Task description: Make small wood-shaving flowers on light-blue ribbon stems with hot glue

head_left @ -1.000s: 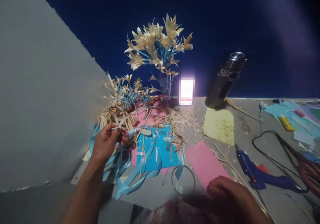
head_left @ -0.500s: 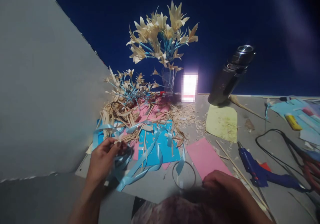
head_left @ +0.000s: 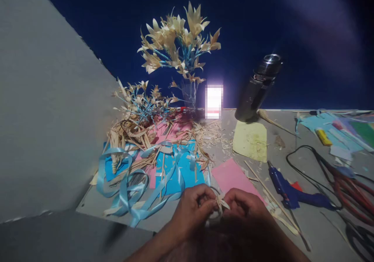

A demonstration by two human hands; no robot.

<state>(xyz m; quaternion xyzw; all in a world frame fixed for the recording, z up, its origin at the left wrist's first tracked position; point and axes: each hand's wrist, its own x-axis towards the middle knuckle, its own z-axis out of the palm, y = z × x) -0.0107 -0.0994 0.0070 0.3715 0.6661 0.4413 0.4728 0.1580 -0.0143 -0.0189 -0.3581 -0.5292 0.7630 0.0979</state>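
Between my two hands, near the table's front edge, is a small cream-coloured handmade flower (head_left: 222, 202) with pointed petals. My left hand (head_left: 195, 203) is closed, pinching the flower from the left. From the right, the fingertips of my right hand (head_left: 244, 205) are pressed together at its petals. Just behind and below the flower, part of a ring-shaped roll (head_left: 215, 214) shows, mostly hidden by my hands. Light blue ribbon (head_left: 136, 213) lies in loose curls to the left of my left hand.
Dried husk strips (head_left: 125, 131) and blue sheets (head_left: 166, 176) cover the left side. Behind stand a glass vase (head_left: 189, 94) of cream flowers and a dark flask (head_left: 257, 90). A pink sheet (head_left: 233, 176), blue glue gun (head_left: 288, 188) and red-handled scissors (head_left: 350, 192) lie to the right.
My left hand has brought the small flower from the ribbon pile rightward to the front middle. My right hand has moved left and now meets it at the flower.
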